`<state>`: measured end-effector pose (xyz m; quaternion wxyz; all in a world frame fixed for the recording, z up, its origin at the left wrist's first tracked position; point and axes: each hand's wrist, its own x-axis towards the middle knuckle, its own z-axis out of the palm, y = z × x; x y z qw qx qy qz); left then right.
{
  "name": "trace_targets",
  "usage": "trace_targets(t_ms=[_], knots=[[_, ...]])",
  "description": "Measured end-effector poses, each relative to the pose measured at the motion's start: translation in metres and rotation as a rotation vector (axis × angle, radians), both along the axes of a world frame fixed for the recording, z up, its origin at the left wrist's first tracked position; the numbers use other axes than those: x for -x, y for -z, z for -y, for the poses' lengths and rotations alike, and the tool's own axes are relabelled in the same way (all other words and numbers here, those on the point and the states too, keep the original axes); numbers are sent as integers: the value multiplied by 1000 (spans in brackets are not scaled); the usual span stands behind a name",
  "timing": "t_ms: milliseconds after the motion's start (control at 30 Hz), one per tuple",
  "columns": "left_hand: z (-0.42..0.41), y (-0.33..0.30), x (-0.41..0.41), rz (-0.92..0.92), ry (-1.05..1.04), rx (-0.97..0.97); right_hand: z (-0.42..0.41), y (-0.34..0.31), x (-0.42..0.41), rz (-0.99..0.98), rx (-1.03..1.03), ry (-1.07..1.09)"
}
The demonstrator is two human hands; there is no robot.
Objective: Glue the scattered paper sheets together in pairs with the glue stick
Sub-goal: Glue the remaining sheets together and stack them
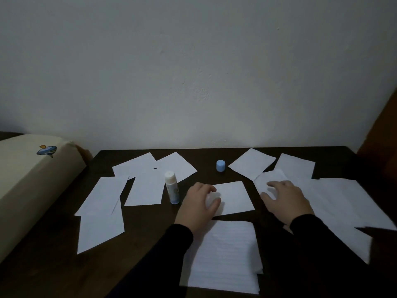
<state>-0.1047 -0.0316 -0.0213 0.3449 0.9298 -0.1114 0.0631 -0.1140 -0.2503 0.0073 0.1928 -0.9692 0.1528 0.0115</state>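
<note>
Glue stick stands upright, uncapped, centre-left of frame, just left of left hand; its blue cap sits apart, upper centre. Loose paper sheets scattered left & right; lined sheets at bottom centre, partly covered by dark sleeves.

Left hand's fingers lie relaxed, thumb on the small centre sheet. Right hand has fingers spread, resting on a crumpled sheet on the right; whether it pinches it, can't tell.

Dim light, paper edges at far right hard to separate. Dark wood table, plain pale wall behind, cream cushion w/ small print at left edge.
</note>
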Motion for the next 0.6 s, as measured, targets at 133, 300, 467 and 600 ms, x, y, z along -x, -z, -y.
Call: trace_targets(t_ms=[133,300,467,600], knots=[[4,13,-2,-117,-66,-167,20,3,-3,-71,15,109],[2,19,-11,-175,-19,-347,41,4,-6,-248,69,148],[-2,21,-17,-249,3,-345,65,2,0,-406,98,114],[-3,19,-18,-271,28,-356,67,8,4,-363,101,96]])
